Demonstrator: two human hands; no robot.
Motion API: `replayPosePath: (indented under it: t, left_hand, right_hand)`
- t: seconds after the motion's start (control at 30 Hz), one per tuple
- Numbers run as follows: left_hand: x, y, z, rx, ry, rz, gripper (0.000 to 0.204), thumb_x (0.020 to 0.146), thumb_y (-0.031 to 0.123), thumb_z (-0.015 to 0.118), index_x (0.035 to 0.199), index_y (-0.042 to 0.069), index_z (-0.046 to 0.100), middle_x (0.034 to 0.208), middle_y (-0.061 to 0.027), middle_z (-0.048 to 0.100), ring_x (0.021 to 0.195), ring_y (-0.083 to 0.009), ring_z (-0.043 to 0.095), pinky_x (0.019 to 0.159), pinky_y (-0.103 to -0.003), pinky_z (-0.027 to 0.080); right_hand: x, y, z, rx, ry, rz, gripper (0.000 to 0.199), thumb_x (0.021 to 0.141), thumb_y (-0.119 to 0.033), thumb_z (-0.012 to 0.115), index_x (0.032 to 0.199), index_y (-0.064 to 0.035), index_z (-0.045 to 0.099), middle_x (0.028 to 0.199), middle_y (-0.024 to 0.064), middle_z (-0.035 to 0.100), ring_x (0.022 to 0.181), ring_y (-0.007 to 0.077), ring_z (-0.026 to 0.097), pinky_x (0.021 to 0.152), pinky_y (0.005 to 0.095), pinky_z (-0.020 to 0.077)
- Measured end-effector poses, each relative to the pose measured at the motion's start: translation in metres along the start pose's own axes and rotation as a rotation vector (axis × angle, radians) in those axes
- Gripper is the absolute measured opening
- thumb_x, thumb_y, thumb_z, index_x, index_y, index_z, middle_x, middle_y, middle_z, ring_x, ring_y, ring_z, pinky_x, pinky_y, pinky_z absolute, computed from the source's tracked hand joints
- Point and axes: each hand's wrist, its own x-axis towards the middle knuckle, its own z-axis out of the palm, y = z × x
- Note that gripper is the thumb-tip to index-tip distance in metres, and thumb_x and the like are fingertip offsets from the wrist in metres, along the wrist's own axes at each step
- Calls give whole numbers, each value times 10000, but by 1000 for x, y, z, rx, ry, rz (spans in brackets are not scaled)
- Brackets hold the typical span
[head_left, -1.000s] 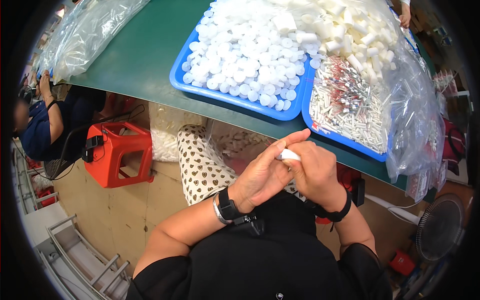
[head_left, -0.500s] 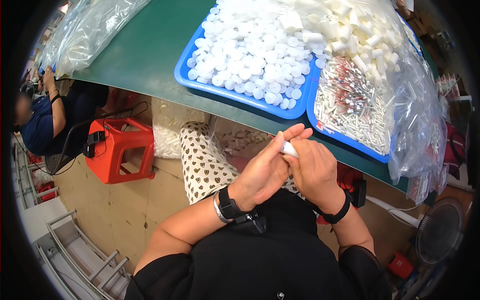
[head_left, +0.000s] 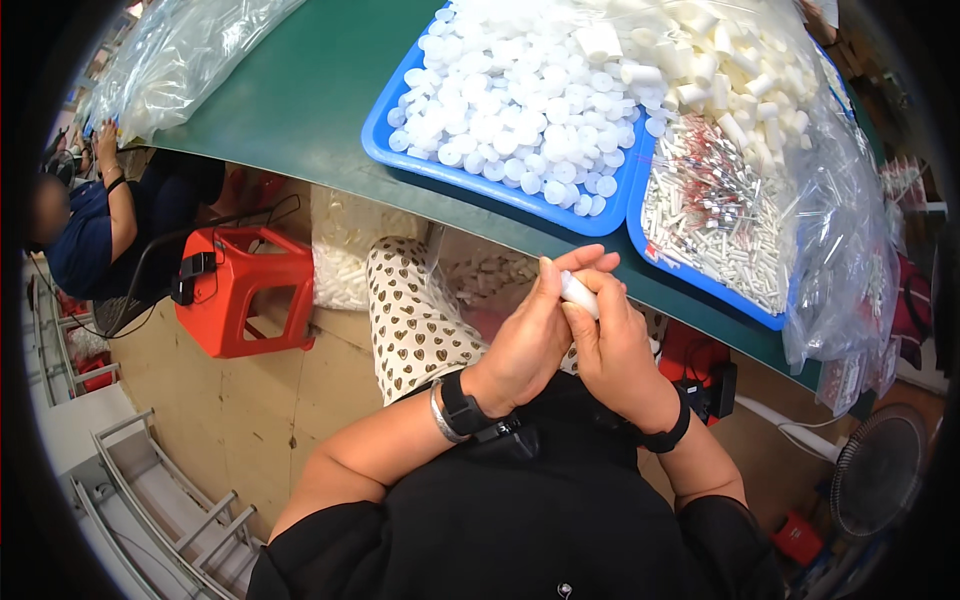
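Observation:
Just off the table's front edge, my two hands meet around a small white plastic cylinder (head_left: 579,294). My left hand (head_left: 528,338) has its thumb against the upper end, with the fingers running behind it. Thumb and curled fingers of my right hand (head_left: 622,350) grip the lower end from the other side. The cylinder is tilted, and its ends are partly covered by fingers. Beyond the hands, a blue tray (head_left: 500,203) is heaped with translucent white discs. A second blue tray (head_left: 715,293) beside it holds thin white tubes and small parts with red wires.
White cylinders (head_left: 745,85) lie piled behind the second tray, with clear plastic bags (head_left: 835,250) at its right. The green table (head_left: 270,95) carries another bag at the far left. A red stool (head_left: 235,295), a seated person (head_left: 85,235) and a fan (head_left: 878,470) are around.
My right hand's fingers have shifted on the white cylinder, and more of its side shows. Both hands stay joined at nearly the same place. The whole view has shifted slightly.

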Motion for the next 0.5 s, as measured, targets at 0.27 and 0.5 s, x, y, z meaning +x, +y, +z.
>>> replayPosePath:
  t: [0.27, 0.5]
  left_hand:
    - [-14, 10, -6, 166, 50, -54, 662, 1028, 566, 205, 1489, 102, 304, 1480, -129, 402, 1298, -272, 475, 1074, -407, 431]
    - [-10, 21, -12, 80, -14, -87, 629, 1052, 508, 204, 1450, 54, 377, 1454, -139, 440, 1308, -270, 463, 1053, -409, 453]
  right_hand:
    - [1, -1, -6, 721, -234, 514, 280, 1035, -236, 473, 1144, 15, 533, 790, 86, 605, 545, 112, 527, 492, 249, 400]
    - [4, 4, -14, 1348, -449, 876, 417, 1071, -358, 359, 1123, 4, 560, 704, 33, 536, 438, 23, 338, 422, 178, 256]
